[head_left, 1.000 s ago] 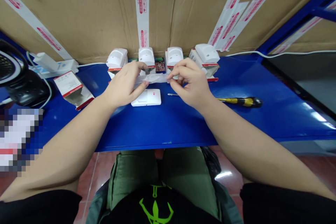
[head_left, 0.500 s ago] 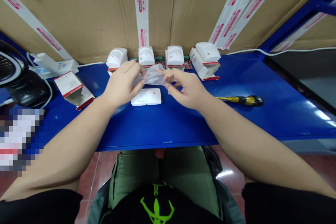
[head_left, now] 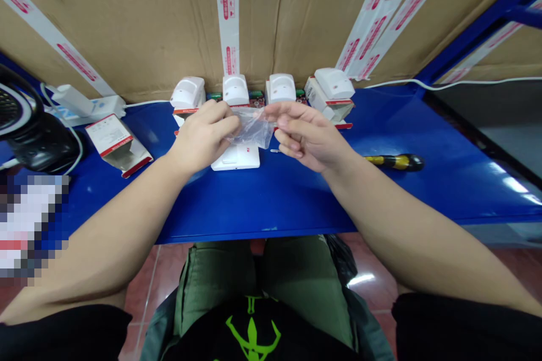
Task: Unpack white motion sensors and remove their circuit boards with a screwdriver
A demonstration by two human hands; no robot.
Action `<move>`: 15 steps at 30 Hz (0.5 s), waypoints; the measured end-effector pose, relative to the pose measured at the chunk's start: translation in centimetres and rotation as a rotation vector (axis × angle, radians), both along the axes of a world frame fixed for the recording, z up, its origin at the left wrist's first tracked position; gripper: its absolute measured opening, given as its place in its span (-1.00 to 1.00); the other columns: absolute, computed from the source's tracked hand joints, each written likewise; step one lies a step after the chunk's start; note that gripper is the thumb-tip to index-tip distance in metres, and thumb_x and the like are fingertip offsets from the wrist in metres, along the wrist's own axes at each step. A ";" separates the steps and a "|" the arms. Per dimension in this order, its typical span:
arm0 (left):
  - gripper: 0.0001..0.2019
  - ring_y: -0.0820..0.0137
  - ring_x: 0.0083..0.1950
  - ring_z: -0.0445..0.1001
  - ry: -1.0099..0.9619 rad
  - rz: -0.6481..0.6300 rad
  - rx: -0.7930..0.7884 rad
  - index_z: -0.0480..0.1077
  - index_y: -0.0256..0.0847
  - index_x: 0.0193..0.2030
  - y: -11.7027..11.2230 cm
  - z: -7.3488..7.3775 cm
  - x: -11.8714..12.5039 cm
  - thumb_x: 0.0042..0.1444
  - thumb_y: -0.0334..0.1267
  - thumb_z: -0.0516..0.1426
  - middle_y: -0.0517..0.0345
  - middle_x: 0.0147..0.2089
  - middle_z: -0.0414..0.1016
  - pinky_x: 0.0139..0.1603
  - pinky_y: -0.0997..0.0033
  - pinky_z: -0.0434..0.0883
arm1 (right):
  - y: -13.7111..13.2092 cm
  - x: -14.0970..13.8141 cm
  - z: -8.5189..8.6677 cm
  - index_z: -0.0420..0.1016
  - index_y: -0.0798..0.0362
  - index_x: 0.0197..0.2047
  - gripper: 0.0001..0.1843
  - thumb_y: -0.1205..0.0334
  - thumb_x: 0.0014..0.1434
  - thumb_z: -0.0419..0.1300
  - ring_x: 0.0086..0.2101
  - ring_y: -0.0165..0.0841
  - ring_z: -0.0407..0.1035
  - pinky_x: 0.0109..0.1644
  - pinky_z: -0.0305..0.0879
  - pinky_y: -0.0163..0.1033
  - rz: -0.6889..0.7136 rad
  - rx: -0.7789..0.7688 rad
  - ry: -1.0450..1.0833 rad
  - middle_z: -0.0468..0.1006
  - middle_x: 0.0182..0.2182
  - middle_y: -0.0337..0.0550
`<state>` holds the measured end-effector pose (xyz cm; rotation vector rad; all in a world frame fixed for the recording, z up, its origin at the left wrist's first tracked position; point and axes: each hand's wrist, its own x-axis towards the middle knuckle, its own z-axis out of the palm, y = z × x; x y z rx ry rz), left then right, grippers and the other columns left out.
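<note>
A crumpled clear plastic bag (head_left: 254, 131) is stretched between my two hands above the desk. My left hand (head_left: 208, 134) is closed, its thumb and fingers pinching the bag's left end. At the bag's upper right edge is my right hand (head_left: 308, 132), fingers curled, with the forefinger tip reaching against or into the film; the exact grip is partly hidden. Just below the bag lies a white motion detector (head_left: 235, 159), its upper part covered by the film. The screwdriver (head_left: 396, 162) with a black and yellow handle rests beyond my right wrist.
Several white detectors sit on small boxes along the cardboard wall, among them one at the right (head_left: 334, 83). An opened box (head_left: 118, 145) lies at left, near a power strip (head_left: 97, 110) and a black device (head_left: 38, 124). The blue desk's front edge (head_left: 254, 236) is above my lap.
The bag has opened out and hangs lower, now overlapping the detector's top. My right hand has turned and shifted slightly right, its fingers repositioned at the bag's edge. My left hand keeps its pinch.
</note>
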<state>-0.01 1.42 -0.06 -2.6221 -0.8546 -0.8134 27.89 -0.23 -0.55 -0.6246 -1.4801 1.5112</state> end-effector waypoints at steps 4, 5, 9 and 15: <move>-0.79 0.11 -0.07 0.49 -0.054 -0.012 -0.042 0.52 -0.03 -0.08 0.1 -0.1 -0.1 0.38 -0.45 0.14 0.04 -0.10 0.52 0.03 0.05 0.54 | 0.3 0.2 -0.1 0.70 -0.04 0.14 -0.59 0.10 0.25 0.55 -0.51 -0.59 0.18 -0.58 0.13 -0.38 -0.056 -0.026 0.022 0.75 0.04 -0.17; -0.80 0.11 -0.07 0.49 -0.059 -0.006 -0.044 0.52 -0.04 -0.09 0.2 -0.2 -0.1 0.38 -0.45 0.14 0.04 -0.09 0.52 0.04 0.04 0.53 | 0.3 0.2 -0.2 0.70 -0.05 0.13 -0.59 0.11 0.24 0.55 -0.50 -0.58 0.20 -0.57 0.16 -0.38 -0.078 -0.030 0.027 0.75 0.05 -0.17; -0.82 0.09 -0.06 0.50 -0.055 0.068 -0.019 0.50 -0.07 -0.14 0.3 -0.3 -0.2 0.41 -0.41 0.11 0.01 -0.11 0.51 0.03 0.02 0.54 | 0.6 0.2 -0.3 0.68 -0.05 0.06 -0.60 0.12 0.18 0.56 -0.47 -0.58 0.30 -0.53 0.24 -0.40 -0.165 -0.055 0.051 0.75 0.05 -0.18; -0.87 0.08 -0.02 0.49 -0.114 0.107 0.012 0.48 -0.08 -0.12 0.2 -0.2 -0.3 0.44 -0.37 0.13 0.00 -0.07 0.51 0.05 0.00 0.50 | 0.4 -0.6 -0.5 0.58 -0.02 -0.15 -0.65 0.05 0.19 0.60 -0.58 -0.56 0.29 -0.59 0.27 -0.36 -0.205 -0.056 -0.039 0.67 -0.27 -0.30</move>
